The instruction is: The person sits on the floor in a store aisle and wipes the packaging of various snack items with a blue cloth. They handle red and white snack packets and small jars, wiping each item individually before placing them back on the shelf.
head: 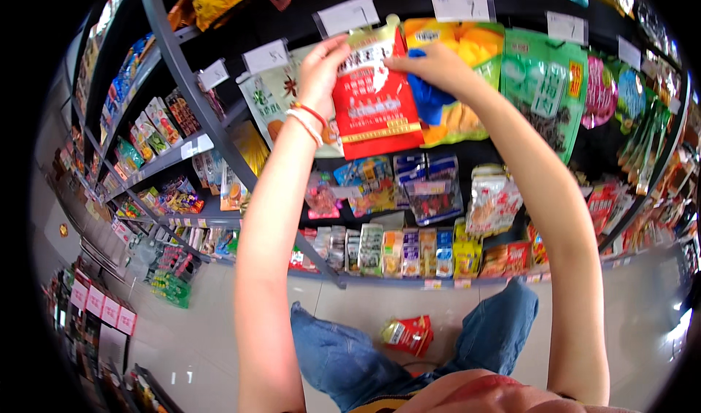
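Note:
A red snack bag with a pale green top hangs in front of the store rack, bearing white writing. My left hand pinches its upper left edge, thumb across the front. Bunched in my right hand is a blue cloth; an outstretched finger or thumb of that hand touches the red bag's upper right. Behind the cloth hangs a yellow-and-green bag with fruit pictures. To its right is a green bag, and a pale bag is partly covered by my left hand and forearm.
Price cards stick out above the hanging bags. Lower shelves hold packets and small snack boxes or packs. A grey rack post slants at the left. Another red bag lies on the tiled floor between my knees.

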Demonstrator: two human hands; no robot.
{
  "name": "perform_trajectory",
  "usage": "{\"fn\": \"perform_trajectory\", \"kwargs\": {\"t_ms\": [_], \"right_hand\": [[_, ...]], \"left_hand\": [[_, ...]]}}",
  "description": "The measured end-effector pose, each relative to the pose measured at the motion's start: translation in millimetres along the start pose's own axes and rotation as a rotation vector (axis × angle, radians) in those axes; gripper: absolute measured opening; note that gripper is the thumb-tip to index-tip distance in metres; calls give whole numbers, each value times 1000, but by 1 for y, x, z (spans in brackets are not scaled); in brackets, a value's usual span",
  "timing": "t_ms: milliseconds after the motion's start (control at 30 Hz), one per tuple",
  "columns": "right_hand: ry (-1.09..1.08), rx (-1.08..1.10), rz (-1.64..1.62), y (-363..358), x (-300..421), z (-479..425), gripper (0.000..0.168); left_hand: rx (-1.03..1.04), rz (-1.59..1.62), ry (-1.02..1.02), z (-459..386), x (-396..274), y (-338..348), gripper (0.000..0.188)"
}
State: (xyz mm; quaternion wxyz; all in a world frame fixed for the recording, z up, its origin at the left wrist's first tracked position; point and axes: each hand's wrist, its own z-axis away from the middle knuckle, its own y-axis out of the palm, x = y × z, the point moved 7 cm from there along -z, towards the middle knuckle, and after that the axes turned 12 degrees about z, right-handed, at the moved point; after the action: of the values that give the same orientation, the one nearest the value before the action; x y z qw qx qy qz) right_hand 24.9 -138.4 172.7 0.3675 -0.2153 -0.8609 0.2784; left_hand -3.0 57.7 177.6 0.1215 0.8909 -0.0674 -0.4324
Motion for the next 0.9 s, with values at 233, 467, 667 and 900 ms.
{"fn": "perform_trajectory", "kwargs": {"t_ms": [233,467,667,900], "right_hand": [[-227,-527,403,-45,52,33,28],[-438,-492,409,-30,71,18,26],[-388,-317,353,-13,60,-11,29],[-89,-266,144,-10,46,-30,29]], "left_hand": [[-44,-104,171,11,-9,5,22],[-93,-30,148,10,-8,8,24],[-32,-33,89,10,-8,5,26],[3,8,38,6,0,14,27]]}}
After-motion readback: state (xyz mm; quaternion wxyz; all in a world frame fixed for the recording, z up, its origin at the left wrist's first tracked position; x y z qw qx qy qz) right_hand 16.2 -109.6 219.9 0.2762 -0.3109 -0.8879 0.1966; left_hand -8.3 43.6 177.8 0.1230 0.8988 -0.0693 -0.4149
